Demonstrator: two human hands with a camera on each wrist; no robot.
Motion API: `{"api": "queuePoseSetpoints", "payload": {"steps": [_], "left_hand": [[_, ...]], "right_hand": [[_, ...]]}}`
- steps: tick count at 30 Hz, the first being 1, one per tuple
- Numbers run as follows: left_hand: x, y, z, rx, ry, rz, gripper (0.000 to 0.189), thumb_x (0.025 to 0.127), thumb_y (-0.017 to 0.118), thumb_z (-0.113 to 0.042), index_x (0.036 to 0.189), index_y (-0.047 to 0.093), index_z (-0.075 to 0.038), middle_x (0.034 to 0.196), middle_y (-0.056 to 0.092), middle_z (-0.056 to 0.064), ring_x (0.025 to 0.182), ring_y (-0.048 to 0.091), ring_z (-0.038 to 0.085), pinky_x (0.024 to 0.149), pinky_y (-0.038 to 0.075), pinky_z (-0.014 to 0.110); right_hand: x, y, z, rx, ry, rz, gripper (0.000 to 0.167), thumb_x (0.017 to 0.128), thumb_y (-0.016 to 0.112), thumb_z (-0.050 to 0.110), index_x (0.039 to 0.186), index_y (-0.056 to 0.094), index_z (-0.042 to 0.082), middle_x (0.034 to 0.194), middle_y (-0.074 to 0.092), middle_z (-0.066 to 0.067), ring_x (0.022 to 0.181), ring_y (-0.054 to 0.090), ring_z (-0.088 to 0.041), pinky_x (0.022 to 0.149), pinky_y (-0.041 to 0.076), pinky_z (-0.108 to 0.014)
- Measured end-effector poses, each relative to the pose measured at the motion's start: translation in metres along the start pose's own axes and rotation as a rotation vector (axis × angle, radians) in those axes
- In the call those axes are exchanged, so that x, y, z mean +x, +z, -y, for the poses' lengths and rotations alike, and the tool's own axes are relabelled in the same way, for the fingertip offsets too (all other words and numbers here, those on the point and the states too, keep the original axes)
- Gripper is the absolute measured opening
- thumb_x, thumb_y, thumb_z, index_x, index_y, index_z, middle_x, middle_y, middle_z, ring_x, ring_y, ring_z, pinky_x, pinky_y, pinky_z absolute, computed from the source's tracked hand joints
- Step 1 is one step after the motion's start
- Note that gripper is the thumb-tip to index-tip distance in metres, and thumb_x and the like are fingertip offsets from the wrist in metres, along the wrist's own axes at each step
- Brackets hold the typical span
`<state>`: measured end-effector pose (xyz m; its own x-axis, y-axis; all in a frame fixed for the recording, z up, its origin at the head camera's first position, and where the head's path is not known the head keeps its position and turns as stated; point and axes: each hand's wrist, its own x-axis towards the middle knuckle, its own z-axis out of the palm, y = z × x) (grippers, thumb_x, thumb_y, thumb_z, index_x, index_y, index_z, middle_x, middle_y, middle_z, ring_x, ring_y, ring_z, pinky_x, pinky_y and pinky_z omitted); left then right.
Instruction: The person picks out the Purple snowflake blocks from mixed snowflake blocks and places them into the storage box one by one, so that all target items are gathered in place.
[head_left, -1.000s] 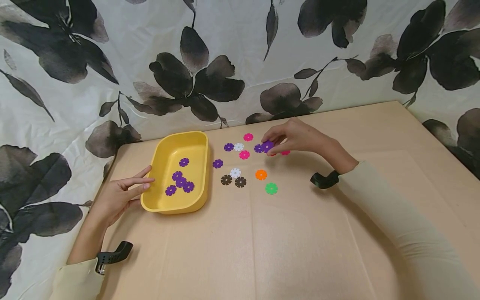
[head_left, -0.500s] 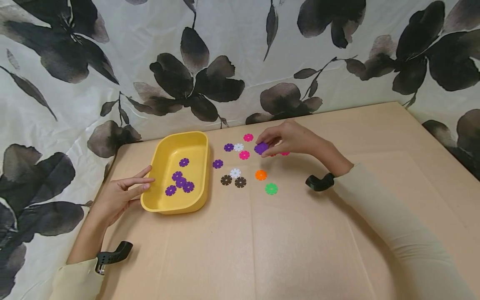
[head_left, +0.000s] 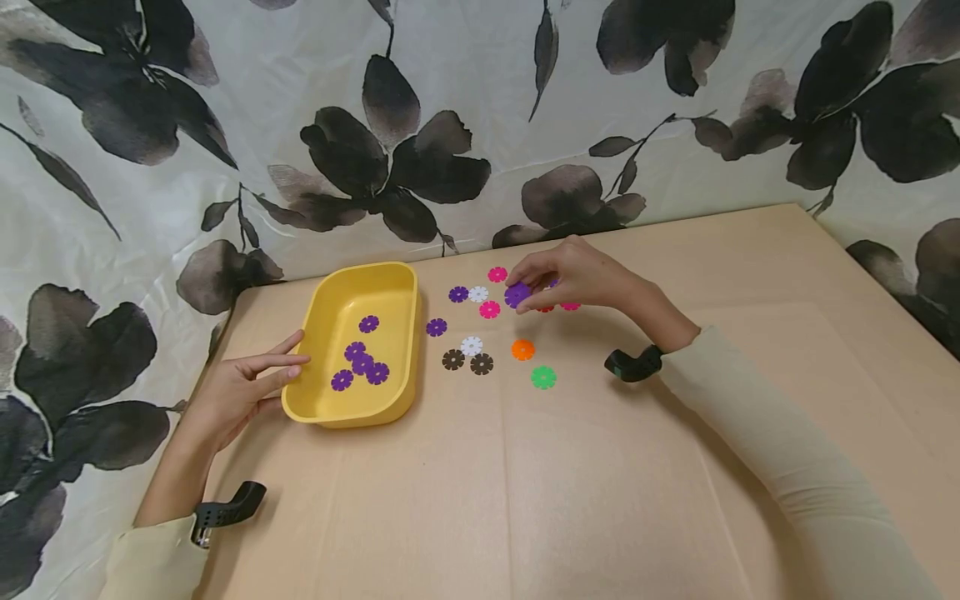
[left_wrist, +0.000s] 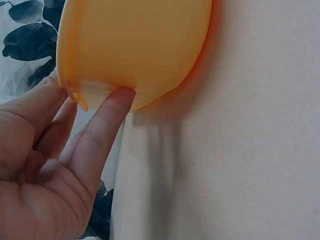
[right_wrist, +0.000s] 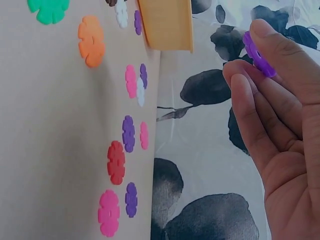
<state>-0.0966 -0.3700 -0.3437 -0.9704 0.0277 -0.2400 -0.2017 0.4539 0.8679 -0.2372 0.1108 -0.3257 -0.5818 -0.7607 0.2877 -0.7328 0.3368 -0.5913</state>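
Note:
My right hand (head_left: 522, 292) pinches a purple flower-shaped disc (head_left: 514, 296) between thumb and fingers, just above the loose discs at the back of the table. The right wrist view shows that purple disc (right_wrist: 259, 55) at my fingertips (right_wrist: 240, 75). My left hand (head_left: 281, 367) lies flat with straight fingers touching the near-left end of a yellow tray (head_left: 360, 268). The left wrist view shows a fingertip (left_wrist: 120, 97) against the tray's wall (left_wrist: 135, 40). Several purple discs (head_left: 362, 364) lie in the tray.
Loose discs lie right of the tray: purple (head_left: 437, 327), white (head_left: 471, 345), pink (head_left: 490, 309), two brown (head_left: 453, 359), orange (head_left: 522, 349), green (head_left: 543, 377). A floral cloth (head_left: 420, 158) hangs behind the tan table (head_left: 585, 483).
My right hand has lifted the purple disc and carried it a little to the left. The left hand and tray have not moved.

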Motion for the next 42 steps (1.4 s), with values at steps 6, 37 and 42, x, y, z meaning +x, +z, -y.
{"api": "queuePoseSetpoints", "payload": {"steps": [6, 37, 42], "left_hand": [[0.0, 0.0, -0.001, -0.008, -0.007, -0.002, 0.054, 0.096, 0.072, -0.028, 0.139, 0.058, 0.003, 0.166, 0.027, -0.004, 0.149, 0.03, 0.034, 0.089, 0.058, 0.025], [0.0, -0.002, -0.005, 0.004, -0.014, 0.002, 0.055, 0.096, 0.071, -0.028, 0.139, 0.058, 0.003, 0.165, 0.028, -0.005, 0.148, 0.031, 0.034, 0.088, 0.059, 0.027], [0.0, -0.002, -0.004, -0.002, -0.018, 0.007, 0.053, 0.096, 0.072, -0.026, 0.139, 0.058, 0.003, 0.165, 0.029, -0.005, 0.148, 0.031, 0.032, 0.088, 0.058, 0.026]], "right_hand": [[0.005, 0.0, 0.003, 0.001, -0.025, 0.01, 0.036, 0.078, 0.09, 0.02, 0.109, 0.076, 0.006, 0.099, 0.077, -0.005, 0.088, 0.075, -0.017, 0.082, 0.062, -0.032], [0.035, 0.018, 0.031, 0.122, -0.084, 0.053, 0.037, 0.08, 0.089, 0.023, 0.11, 0.075, 0.005, 0.104, 0.077, -0.002, 0.091, 0.073, -0.01, 0.083, 0.06, -0.022], [0.04, 0.023, 0.033, 0.148, -0.106, 0.059, 0.038, 0.08, 0.088, 0.023, 0.111, 0.075, 0.004, 0.105, 0.077, -0.003, 0.091, 0.073, -0.009, 0.082, 0.06, -0.021]]}}
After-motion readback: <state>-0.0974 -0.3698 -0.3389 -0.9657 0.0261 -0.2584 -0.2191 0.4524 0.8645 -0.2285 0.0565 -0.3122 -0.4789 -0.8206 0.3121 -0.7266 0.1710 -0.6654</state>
